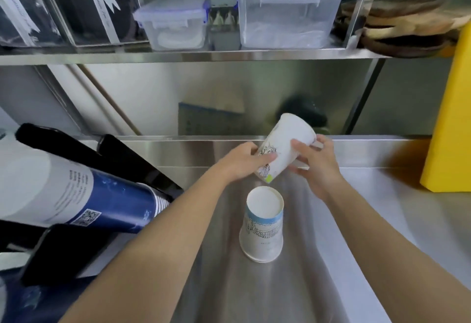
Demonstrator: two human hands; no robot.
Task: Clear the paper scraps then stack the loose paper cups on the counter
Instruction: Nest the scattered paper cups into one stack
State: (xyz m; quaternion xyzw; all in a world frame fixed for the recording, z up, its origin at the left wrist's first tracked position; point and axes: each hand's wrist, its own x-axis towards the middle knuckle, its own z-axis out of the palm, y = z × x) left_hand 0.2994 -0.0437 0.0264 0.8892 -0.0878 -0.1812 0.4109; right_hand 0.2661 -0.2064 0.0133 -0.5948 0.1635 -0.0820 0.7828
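Note:
A white paper cup (285, 144) with a black line drawing is held tilted in the air, its wide mouth up and to the right. My left hand (244, 159) grips its narrow lower part. My right hand (314, 162) holds its upper side near the rim. Below them a small stack of upside-down paper cups (262, 225) with a blue band stands on the steel counter (369, 215). No paper scraps show on the counter.
A rack at the left holds a long blue and white sleeve of cups (76, 195). A yellow block (451, 123) stands at the right edge. The shelf (178, 56) above carries clear plastic boxes (288, 14) and dark bags.

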